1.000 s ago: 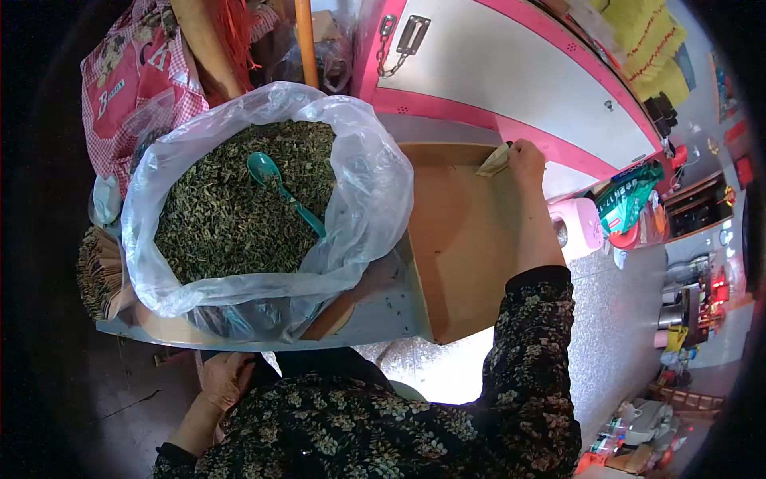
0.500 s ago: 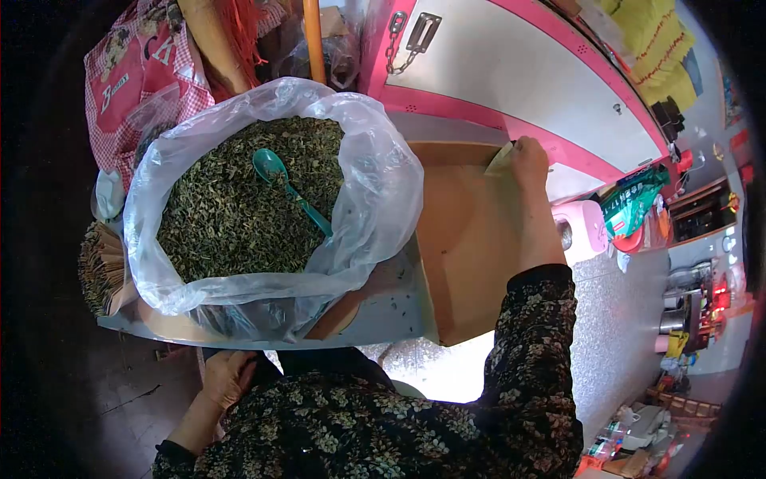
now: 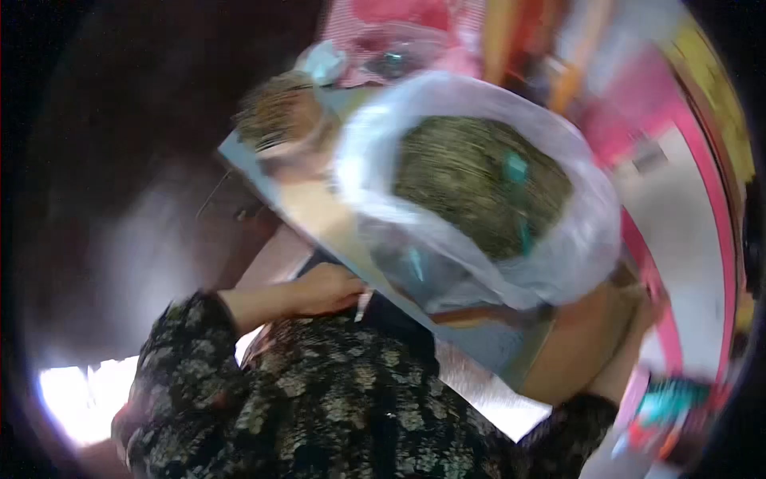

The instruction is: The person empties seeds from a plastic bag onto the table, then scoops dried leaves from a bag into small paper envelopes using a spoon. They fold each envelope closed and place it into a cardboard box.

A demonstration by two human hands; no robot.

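Observation:
The view is smeared by motion. My left hand (image 3: 327, 289) is closed in front of my body, just below the table edge, with a small whitish strip (image 3: 364, 304) at its fingertips; what it is I cannot make out. Blurred at the right, my right hand (image 3: 648, 307) is by the far end of a shallow cardboard box (image 3: 576, 351); its fingers are too smeared to read. Between the hands stands a clear plastic bag (image 3: 363, 172) with its rim folded wide, full of dried chopped leaves (image 3: 455, 176). A green plastic spoon (image 3: 517, 169) lies on the leaves.
A bundle of filled brown paper packets (image 3: 275, 112) sits at the left corner of the grey-blue table (image 3: 471, 339). Behind the bag is a pink checked cloth (image 3: 399, 20). A pink and white cabinet (image 3: 686, 223) stands along the right, with a green package (image 3: 670, 399) below it.
The view has swung left, so the bag and box appear farther right and tilted. My left hand has come up nearer the table edge, a whitish strip now showing. My right hand stays by the box.

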